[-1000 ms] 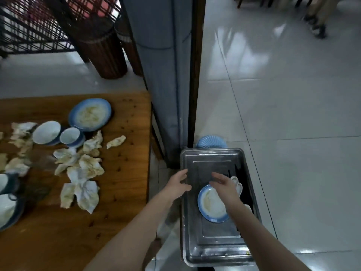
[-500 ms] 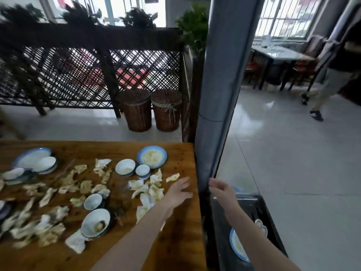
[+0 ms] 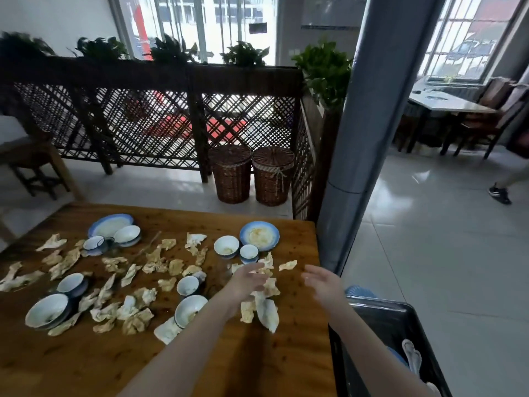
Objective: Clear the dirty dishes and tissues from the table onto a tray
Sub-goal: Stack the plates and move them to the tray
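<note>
Tissues, crumpled, white and yellow-stained, lie scattered over most of the brown wooden bench, mixed in with dirty dishes. Near the far right corner sits a round blue-rimmed plate smeared with yellowish residue. Just beside it, toward the near side, stand a white bowl and a small white cup.

My left grip hangs open over a cluster of tissues close to the right edge, fingers stretched forward and holding nothing. It is blurred, so I cannot tell whether it touches the paper. A large white tissue lies just under my left wrist.

My right grip is open too, fingers spread and empty, above the bench's right edge.

More white bowls sit further left: one bowl with residue near my left forearm, a small cup beyond it, and a big bowl near the left edge. A second blue-rimmed plate lies toward the far left corner, with another white bowl against it.

Beside the right edge and lower down stands the rectangular metal tray. In it I see a white spoon and part of a blue-rimmed dish, mostly hidden by my right forearm.

Beyond the far edge, two brown wicker baskets stand side by side on the floor.
</note>
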Tool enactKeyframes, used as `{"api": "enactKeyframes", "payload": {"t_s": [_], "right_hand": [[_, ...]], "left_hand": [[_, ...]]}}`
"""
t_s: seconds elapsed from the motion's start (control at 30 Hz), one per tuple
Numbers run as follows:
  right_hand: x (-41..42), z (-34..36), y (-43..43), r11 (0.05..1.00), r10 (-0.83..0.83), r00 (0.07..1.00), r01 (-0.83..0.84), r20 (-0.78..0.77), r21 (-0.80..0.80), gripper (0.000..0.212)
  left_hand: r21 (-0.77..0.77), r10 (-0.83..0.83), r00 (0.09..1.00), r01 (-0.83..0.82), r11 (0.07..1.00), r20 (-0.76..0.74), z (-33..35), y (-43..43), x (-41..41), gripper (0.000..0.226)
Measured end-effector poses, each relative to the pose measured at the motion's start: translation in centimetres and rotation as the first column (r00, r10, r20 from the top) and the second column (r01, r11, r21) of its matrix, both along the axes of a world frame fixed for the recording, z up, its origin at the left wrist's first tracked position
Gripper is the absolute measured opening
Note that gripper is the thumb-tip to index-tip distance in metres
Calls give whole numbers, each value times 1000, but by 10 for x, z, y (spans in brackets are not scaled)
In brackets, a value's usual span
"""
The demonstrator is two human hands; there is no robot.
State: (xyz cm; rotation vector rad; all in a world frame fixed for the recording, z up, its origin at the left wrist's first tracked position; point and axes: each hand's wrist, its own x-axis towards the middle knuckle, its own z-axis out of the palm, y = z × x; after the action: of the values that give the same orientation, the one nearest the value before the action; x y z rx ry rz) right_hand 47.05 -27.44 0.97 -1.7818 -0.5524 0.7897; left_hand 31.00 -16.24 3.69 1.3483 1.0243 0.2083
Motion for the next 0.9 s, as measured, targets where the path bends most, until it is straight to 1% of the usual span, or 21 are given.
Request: {"api": "enactKeyframes", "payload": {"t_s": [0.13, 0.27, 0.43, 0.53, 0.63, 0.73, 0.9], "right_hand": [[9, -9, 4, 1000, 7, 999, -6, -53, 7, 31], [1, -21, 14, 1000, 24, 995, -26, -94, -16, 28], [-1, -26, 51, 998, 42, 995, -46, -91, -34, 25], [2, -30, 89, 999, 10, 994, -15, -109, -39, 21], [10, -38, 132, 997, -68, 989, 64, -130, -36, 19], [22, -49, 178, 992, -116, 988, 110, -104, -64, 19], [52, -83, 240, 985, -148, 987, 142, -56, -103, 21]], "left_hand": [[24, 28, 999, -27, 999, -20, 4, -2, -12, 35], [23, 75, 996, -74, 997, -46, 9, 12, -21, 37], [35, 95, 995, -94, 995, -25, 8, 50, -25, 36], [27, 125, 992, -125, 992, -20, -5, 95, -22, 38], [52, 116, 993, -114, 992, -19, -20, 149, -11, 37], [52, 118, 993, -116, 992, -32, -38, 211, 11, 34], [124, 11, 996, -1, 992, -85, -73, 294, 58, 26]]}}
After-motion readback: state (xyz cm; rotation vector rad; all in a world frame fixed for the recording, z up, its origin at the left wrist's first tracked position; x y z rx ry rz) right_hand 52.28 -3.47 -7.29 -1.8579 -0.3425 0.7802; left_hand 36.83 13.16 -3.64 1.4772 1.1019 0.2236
